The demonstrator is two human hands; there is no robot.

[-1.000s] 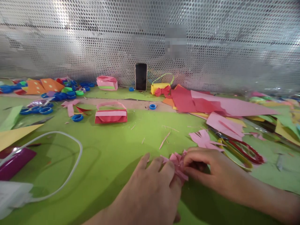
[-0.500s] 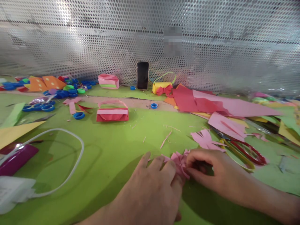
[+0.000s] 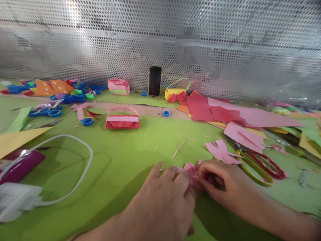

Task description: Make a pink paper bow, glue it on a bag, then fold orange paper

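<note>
A small folded pink paper piece [image 3: 192,171] lies on the green table surface [image 3: 120,167] near the front. My left hand [image 3: 163,197] rests on its left side, fingers curled and pressing it down. My right hand [image 3: 223,182] pinches its right side with thumb and fingers. Just behind my right hand lies a cut pink paper shape [image 3: 222,151], and to its right a pair of red and yellow scissors [image 3: 260,164].
A red and pink paper basket [image 3: 122,118] stands mid-table. A phone [image 3: 154,81] leans on the perforated metal wall [image 3: 160,43]. Red and pink paper sheets [image 3: 225,112] lie right. Blue rings [image 3: 62,100], a white cable [image 3: 75,147] and a purple device [image 3: 20,167] lie left.
The view has shifted slightly. Both hands stay on the pink paper piece, with my right fingers pinching it a little tighter and lower.
</note>
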